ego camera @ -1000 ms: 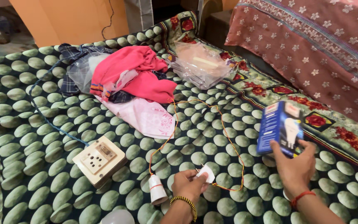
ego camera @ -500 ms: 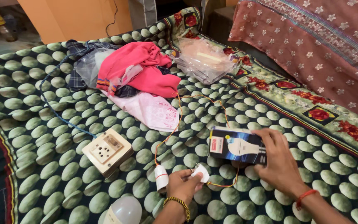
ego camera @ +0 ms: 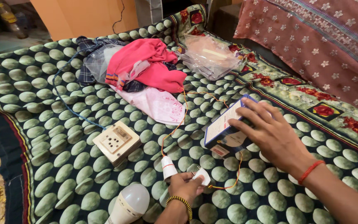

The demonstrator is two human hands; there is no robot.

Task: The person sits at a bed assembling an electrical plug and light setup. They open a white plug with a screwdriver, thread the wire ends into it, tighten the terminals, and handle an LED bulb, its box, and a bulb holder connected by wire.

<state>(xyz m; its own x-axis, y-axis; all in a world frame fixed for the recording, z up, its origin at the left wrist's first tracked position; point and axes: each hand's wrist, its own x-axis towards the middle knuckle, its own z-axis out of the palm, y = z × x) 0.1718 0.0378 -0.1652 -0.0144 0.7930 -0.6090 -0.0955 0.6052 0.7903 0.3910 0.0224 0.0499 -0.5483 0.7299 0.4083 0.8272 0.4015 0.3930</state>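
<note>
Bedcover [ego camera: 34,103]: dark green with pale green ovals, spread under both hands and everything else here
Blue cable [ego camera: 69,108]: runs over the cover well up and to the left of the left hand, towards the socket board
Socket board [ego camera: 116,142]: cream, square, lying flat up and to the left of the left hand, apart from it
Bulb [ego camera: 130,202]: white, on its side just left of the left wrist, its dome towards the socket board
Clothes heap [ego camera: 143,66]: pink cloth over a checked piece and a clear bag, far above the left hand; a pale pink printed cloth lies at its near edge
Lamp holder [ego camera: 168,167]: white, cylinder-shaped, lying just above and left of the left hand's fingers, with the orange wire entering its far end
Left hand [ego camera: 185,186]: fingers closed around a small white plug [ego camera: 202,176], held off the cover; a beaded bangle sits on the wrist
Orange wire [ego camera: 184,112]: thin, goes from the lamp holder up towards the clothes heap, and loops between the two hands down to the plug
Clear plastic bag [ego camera: 210,54]: crumpled, far above both hands, at the cover's red flowered border
Bulb box [ego camera: 228,128]: blue and white carton, tilted on the cover just left of the right hand, up and right of the left hand
Right hand [ego camera: 275,135]: palm down, fingers spread and gripping the box's right end; a red thread circles the wrist
Maroon flowered cloth [ego camera: 324,45]: hangs far above and right of the right hand
</note>
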